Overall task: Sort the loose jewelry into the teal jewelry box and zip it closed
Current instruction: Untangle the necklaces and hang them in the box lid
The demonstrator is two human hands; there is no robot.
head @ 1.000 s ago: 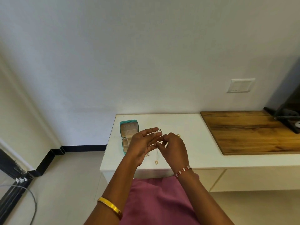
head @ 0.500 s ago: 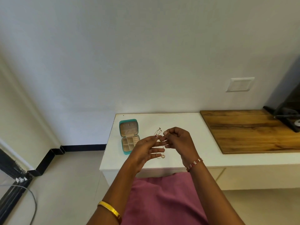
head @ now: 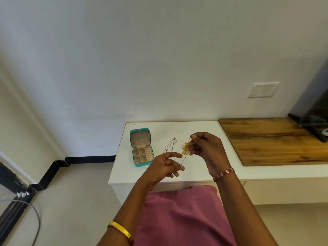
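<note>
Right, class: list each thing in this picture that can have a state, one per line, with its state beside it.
teal jewelry box: unzipped, lid open, lying on the white counter.
thin chain: pinched between both hands, stretched above the counter.
second chain: lying loose on the counter.
gold pieces: loose, just left of the right hand.
right hand: fingers curled, pinching the chain.
left hand: pinching the chain's lower end.

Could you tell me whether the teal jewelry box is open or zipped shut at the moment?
Open. The teal jewelry box lies on the white table with its lid folded back, showing the beige divided compartments.
</note>
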